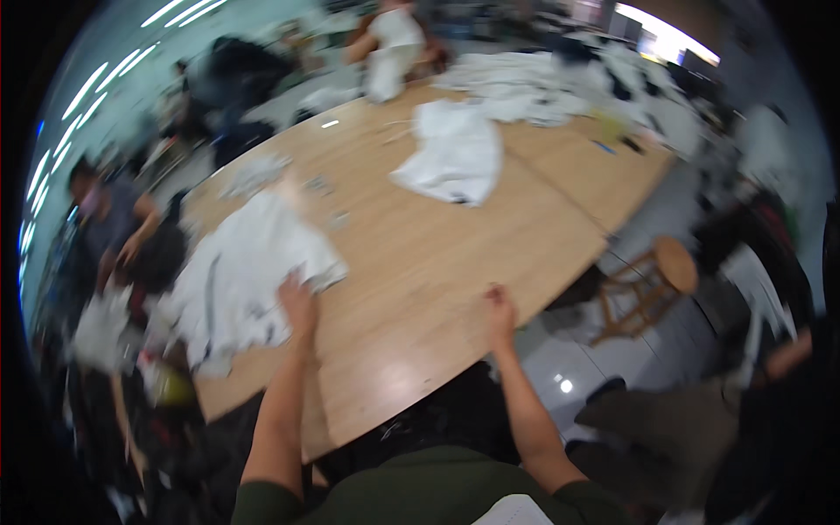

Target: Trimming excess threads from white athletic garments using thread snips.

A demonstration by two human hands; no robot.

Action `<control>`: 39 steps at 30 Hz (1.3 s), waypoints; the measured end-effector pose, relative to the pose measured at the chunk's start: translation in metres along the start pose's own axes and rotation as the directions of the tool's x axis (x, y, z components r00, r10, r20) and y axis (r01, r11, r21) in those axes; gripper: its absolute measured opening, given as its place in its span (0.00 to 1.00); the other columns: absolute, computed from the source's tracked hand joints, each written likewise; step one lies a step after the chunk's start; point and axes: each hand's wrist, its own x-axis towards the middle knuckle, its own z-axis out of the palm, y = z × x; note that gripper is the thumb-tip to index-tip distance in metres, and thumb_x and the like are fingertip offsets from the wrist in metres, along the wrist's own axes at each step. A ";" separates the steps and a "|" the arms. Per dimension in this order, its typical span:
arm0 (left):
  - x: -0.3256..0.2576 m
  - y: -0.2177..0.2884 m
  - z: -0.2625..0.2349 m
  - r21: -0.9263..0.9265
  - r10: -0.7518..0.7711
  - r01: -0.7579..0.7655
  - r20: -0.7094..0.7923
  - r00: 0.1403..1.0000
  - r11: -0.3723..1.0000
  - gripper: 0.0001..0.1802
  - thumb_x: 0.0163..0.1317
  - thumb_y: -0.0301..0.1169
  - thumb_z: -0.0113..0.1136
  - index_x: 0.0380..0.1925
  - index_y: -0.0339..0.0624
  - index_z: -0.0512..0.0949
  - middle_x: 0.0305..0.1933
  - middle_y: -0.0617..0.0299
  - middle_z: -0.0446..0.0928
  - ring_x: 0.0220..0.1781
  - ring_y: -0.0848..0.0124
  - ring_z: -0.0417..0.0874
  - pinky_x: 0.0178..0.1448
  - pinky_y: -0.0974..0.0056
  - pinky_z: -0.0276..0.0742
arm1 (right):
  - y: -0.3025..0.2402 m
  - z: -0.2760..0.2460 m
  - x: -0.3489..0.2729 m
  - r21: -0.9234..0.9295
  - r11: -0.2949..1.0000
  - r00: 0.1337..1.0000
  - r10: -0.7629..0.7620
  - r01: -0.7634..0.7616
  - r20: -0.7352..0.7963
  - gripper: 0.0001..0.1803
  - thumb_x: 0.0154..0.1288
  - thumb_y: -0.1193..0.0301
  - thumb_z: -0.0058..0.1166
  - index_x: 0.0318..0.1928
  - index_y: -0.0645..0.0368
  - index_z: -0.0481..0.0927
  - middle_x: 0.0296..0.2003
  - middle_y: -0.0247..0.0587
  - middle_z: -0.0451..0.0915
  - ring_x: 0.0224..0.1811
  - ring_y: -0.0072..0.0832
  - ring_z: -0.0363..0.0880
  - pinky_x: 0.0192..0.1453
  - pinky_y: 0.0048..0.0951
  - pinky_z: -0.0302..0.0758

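Observation:
My left hand (299, 304) is at the right edge of a spread white cloth piece (234, 271) that carries a dark stripe. Its fingers look slightly apart, and I cannot tell whether they touch the fabric. Over the right-hand edge of the wooden table (411, 306) my right hand (500, 317) is held with its fingers curled in, and nothing shows in them. Farther off, a white garment (455, 153) lies by itself on the tabletop. Motion blur softens the whole view.
A heap of white fabric (525, 83) covers the table's far end. Small scraps (254, 175) lie at the far left. A wooden stool (672, 267) stands on the tiled floor to the right. One person (114, 214) is at the left, another (394, 44) at the far side.

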 end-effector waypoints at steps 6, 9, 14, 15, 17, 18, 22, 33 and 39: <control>0.037 -0.006 -0.020 -0.334 -0.294 0.312 0.104 0.950 0.890 0.16 0.68 0.31 0.41 0.35 0.33 0.78 0.33 0.44 0.79 0.32 0.48 0.79 0.38 0.50 0.72 | -0.018 -0.012 -0.002 0.153 0.988 0.999 -0.034 0.031 0.019 0.05 0.70 0.78 0.42 0.42 0.64 0.72 0.34 0.37 0.76 0.39 0.25 0.76 0.51 0.25 0.72; 0.066 0.015 -0.090 -0.466 -0.536 0.425 -0.133 0.833 0.776 0.19 0.70 0.34 0.40 0.28 0.31 0.74 0.26 0.45 0.77 0.30 0.47 0.77 0.38 0.51 0.71 | -0.019 -0.017 -0.005 0.140 0.990 0.999 -0.022 0.016 0.038 0.05 0.72 0.77 0.41 0.41 0.64 0.72 0.35 0.38 0.76 0.41 0.26 0.76 0.53 0.26 0.71; 0.006 0.094 -0.175 -0.706 -0.134 0.173 0.111 0.985 0.686 0.10 0.68 0.28 0.41 0.38 0.32 0.69 0.39 0.43 0.74 0.40 0.50 0.73 0.48 0.52 0.68 | -0.027 -0.017 -0.010 0.150 0.989 0.999 0.005 -0.011 0.035 0.06 0.74 0.77 0.39 0.43 0.67 0.70 0.38 0.40 0.77 0.44 0.27 0.76 0.57 0.27 0.69; -0.007 0.107 -0.189 -0.702 0.259 0.136 0.425 0.867 0.699 0.14 0.66 0.28 0.46 0.48 0.30 0.69 0.44 0.41 0.75 0.48 0.50 0.75 0.54 0.53 0.69 | -0.029 -0.020 -0.010 0.164 0.986 0.999 -0.021 0.014 0.042 0.06 0.73 0.78 0.39 0.43 0.67 0.70 0.40 0.42 0.76 0.47 0.29 0.75 0.61 0.28 0.67; -0.014 0.145 -0.223 -0.841 0.502 0.326 0.524 0.688 0.432 0.30 0.63 0.34 0.55 0.63 0.34 0.61 0.64 0.42 0.64 0.66 0.49 0.65 0.65 0.51 0.64 | -0.024 -0.020 -0.008 0.197 0.980 0.999 -0.001 -0.007 0.038 0.06 0.73 0.78 0.39 0.43 0.67 0.69 0.41 0.42 0.76 0.49 0.30 0.75 0.61 0.28 0.66; -0.028 0.145 -0.214 -0.911 0.633 0.148 0.378 0.675 0.386 0.36 0.62 0.36 0.58 0.67 0.36 0.58 0.70 0.44 0.59 0.70 0.48 0.60 0.68 0.51 0.62 | -0.022 -0.020 -0.007 0.261 0.965 1.000 0.002 -0.010 0.031 0.05 0.73 0.79 0.39 0.43 0.66 0.69 0.42 0.43 0.77 0.51 0.30 0.74 0.62 0.28 0.66; -0.056 0.142 -0.146 -0.690 0.524 0.128 0.644 0.557 0.712 0.43 0.57 0.37 0.65 0.70 0.43 0.55 0.74 0.47 0.49 0.75 0.48 0.51 0.71 0.53 0.60 | -0.019 -0.021 -0.006 0.253 0.968 1.000 0.004 -0.007 0.012 0.07 0.72 0.79 0.40 0.46 0.67 0.70 0.45 0.47 0.76 0.53 0.30 0.73 0.65 0.32 0.67; -0.044 0.137 -0.145 -0.742 0.235 0.156 0.393 0.889 0.651 0.18 0.56 0.31 0.63 0.46 0.40 0.75 0.44 0.54 0.76 0.49 0.55 0.75 0.53 0.55 0.72 | -0.029 -0.020 -0.002 0.112 0.993 0.999 -0.042 0.040 0.015 0.08 0.73 0.74 0.43 0.42 0.65 0.74 0.42 0.44 0.80 0.47 0.26 0.76 0.59 0.27 0.68; 0.020 0.081 -0.117 -0.157 0.098 -0.076 0.139 0.986 0.985 0.21 0.47 0.25 0.64 0.45 0.50 0.78 0.54 0.59 0.72 0.59 0.61 0.69 0.55 0.52 0.66 | -0.125 0.037 -0.008 0.104 0.985 0.915 0.084 -0.135 0.394 0.11 0.67 0.77 0.46 0.46 0.60 0.78 0.44 0.36 0.79 0.42 0.22 0.75 0.46 0.22 0.72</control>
